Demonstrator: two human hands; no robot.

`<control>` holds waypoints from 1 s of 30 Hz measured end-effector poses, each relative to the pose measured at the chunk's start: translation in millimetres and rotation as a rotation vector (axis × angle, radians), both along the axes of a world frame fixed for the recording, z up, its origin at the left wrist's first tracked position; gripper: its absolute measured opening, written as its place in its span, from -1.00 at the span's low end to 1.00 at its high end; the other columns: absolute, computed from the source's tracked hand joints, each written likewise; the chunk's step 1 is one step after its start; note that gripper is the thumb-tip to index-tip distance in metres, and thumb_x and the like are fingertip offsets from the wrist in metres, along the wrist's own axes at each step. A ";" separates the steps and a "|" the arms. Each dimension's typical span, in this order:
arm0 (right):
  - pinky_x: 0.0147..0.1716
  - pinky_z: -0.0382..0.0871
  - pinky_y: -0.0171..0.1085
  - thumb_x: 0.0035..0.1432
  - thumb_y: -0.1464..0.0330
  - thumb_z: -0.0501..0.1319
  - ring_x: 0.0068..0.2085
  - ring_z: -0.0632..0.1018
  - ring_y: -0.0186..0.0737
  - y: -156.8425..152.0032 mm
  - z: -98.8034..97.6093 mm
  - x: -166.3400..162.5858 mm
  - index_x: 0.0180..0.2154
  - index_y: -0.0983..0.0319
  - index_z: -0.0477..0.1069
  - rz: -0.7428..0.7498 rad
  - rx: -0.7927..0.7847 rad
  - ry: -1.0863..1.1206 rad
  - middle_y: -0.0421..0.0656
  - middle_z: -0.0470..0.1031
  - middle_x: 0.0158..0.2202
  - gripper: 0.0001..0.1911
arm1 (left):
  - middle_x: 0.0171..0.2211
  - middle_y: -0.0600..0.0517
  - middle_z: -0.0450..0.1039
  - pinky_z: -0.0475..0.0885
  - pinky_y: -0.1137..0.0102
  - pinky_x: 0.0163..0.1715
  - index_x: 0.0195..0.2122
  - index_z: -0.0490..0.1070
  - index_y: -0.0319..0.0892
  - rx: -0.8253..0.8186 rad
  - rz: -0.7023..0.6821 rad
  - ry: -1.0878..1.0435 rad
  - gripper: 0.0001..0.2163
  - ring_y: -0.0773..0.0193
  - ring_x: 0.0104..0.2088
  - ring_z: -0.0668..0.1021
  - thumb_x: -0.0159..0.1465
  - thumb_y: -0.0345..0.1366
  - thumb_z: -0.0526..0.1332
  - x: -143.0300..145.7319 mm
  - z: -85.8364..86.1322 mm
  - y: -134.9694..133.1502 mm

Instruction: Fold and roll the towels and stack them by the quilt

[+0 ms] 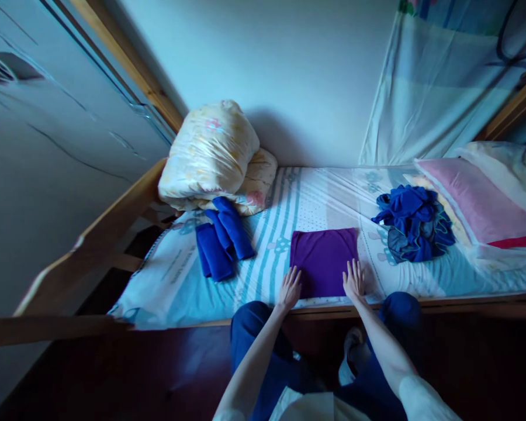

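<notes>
A purple cloth [323, 260] lies spread out flat on the bed near its front edge. My left hand [290, 287] rests on the cloth's lower left side, fingers stretched out. On the lower right side lies my right hand [354, 279], also with its fingers spread. Neither hand grips anything. To the left are several folded blue cloths [214, 251], laid partly against one another. A loose heap of crumpled blue cloths [412, 222] sits to the right.
A bundled floral quilt [213, 155] is piled at the bed's left end. At the right end lie a pink pillow [477, 199] and other bedding. A wooden rail [96, 234] bounds the left side, and a pale curtain [425, 99] hangs at the back right.
</notes>
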State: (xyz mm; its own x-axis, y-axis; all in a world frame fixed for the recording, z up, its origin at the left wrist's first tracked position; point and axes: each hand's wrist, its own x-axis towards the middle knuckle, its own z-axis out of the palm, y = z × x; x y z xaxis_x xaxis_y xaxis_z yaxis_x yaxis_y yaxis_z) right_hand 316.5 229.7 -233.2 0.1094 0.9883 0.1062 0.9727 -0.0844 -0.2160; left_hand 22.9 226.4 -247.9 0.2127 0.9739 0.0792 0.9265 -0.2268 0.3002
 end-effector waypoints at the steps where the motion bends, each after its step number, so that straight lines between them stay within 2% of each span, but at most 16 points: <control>1: 0.38 -0.01 0.05 0.43 0.26 -0.04 0.42 0.19 0.01 0.5 -8.6 -4.2 0.38 0.23 0.25 0.021 0.009 -0.010 0.03 0.22 0.43 -0.44 | 0.41 -0.20 0.19 0.18 0.02 0.39 0.33 0.32 -0.24 0.005 -0.033 0.006 -0.52 -0.03 0.45 0.18 0.41 -0.34 0.02 3.1 -3.4 9.1; 5: 0.39 -0.02 0.09 0.44 0.28 -0.05 0.42 0.21 -0.02 -4.0 -40.4 -8.2 0.38 0.25 0.24 0.012 0.117 -0.013 0.05 0.24 0.41 -0.44 | 0.45 -0.16 0.12 0.05 0.02 0.45 0.39 0.23 -0.20 -0.013 -0.103 0.006 -0.49 0.02 0.48 0.09 0.44 -0.24 0.00 6.8 -15.2 53.8; 8: 0.41 -0.07 0.12 0.42 0.31 -0.05 0.43 0.20 -0.01 -6.9 -50.6 -6.1 0.40 0.22 0.20 0.015 0.157 0.012 0.02 0.21 0.43 -0.42 | 0.46 -0.14 0.07 0.01 0.03 0.46 0.42 0.18 -0.19 -0.060 -0.117 -0.013 -0.47 0.03 0.50 0.03 0.45 -0.18 0.01 3.2 -21.3 93.6; 13: 0.42 -0.08 0.13 0.38 0.34 -0.01 0.45 0.16 0.00 -5.4 -43.6 -6.1 0.43 0.20 0.15 0.022 0.089 0.041 -0.03 0.17 0.45 -0.38 | 0.47 -0.17 0.06 0.03 0.04 0.44 0.42 0.15 -0.25 -0.090 -0.014 -0.031 -0.44 -0.01 0.50 0.02 0.46 -0.13 0.00 -4.1 -27.0 163.0; 15: 0.42 -0.08 0.11 0.38 0.35 0.00 0.45 0.15 -0.01 -4.8 -39.1 -6.7 0.41 0.21 0.19 0.023 0.073 0.038 -0.03 0.17 0.45 -0.40 | 0.45 -0.19 0.11 0.09 0.04 0.42 0.41 0.18 -0.25 -0.095 0.037 -0.037 -0.47 -0.01 0.48 0.09 0.47 -0.16 -0.01 -6.7 -25.9 187.8; 18: 0.43 -0.07 0.08 0.38 0.35 0.00 0.45 0.17 -0.03 -4.6 -34.6 -7.0 0.39 0.23 0.23 0.021 0.065 0.032 -0.03 0.19 0.45 -0.42 | 0.37 -0.20 0.27 0.20 0.10 0.35 0.31 0.32 -0.24 -0.097 0.075 -0.038 -0.56 0.02 0.39 0.28 0.47 -0.27 -0.03 -11.2 -20.0 219.0; 23: 0.43 -0.09 0.08 0.37 0.34 0.03 0.44 0.18 -0.02 -4.6 -33.7 -6.0 0.39 0.21 0.22 0.022 0.042 0.035 -0.04 0.19 0.44 -0.41 | 0.06 -0.17 0.52 0.35 0.15 0.17 0.02 0.53 -0.15 -0.124 0.023 0.036 -0.72 0.03 0.13 0.47 0.44 -0.31 0.06 -17.9 -8.2 251.5; 26: 0.43 -0.11 0.09 0.36 0.34 0.03 0.45 0.17 0.00 -4.7 -34.2 -5.4 0.42 0.19 0.18 0.021 0.029 0.037 -0.04 0.18 0.45 -0.38 | -0.10 -0.17 0.55 0.35 0.14 0.10 -0.11 0.55 -0.14 -0.180 0.007 0.088 -0.79 -0.01 0.05 0.48 0.40 -0.30 0.12 -21.7 -5.2 261.5; 30: 0.43 -0.08 0.07 0.36 0.34 0.03 0.45 0.17 -0.01 -5.0 -34.4 -4.8 0.42 0.19 0.18 0.026 0.032 0.035 -0.05 0.17 0.45 -0.38 | -0.15 -0.19 0.54 0.35 0.17 0.06 -0.18 0.53 -0.16 -0.233 -0.048 0.099 -0.82 0.01 -0.02 0.48 0.39 -0.36 0.11 -29.7 -3.8 273.4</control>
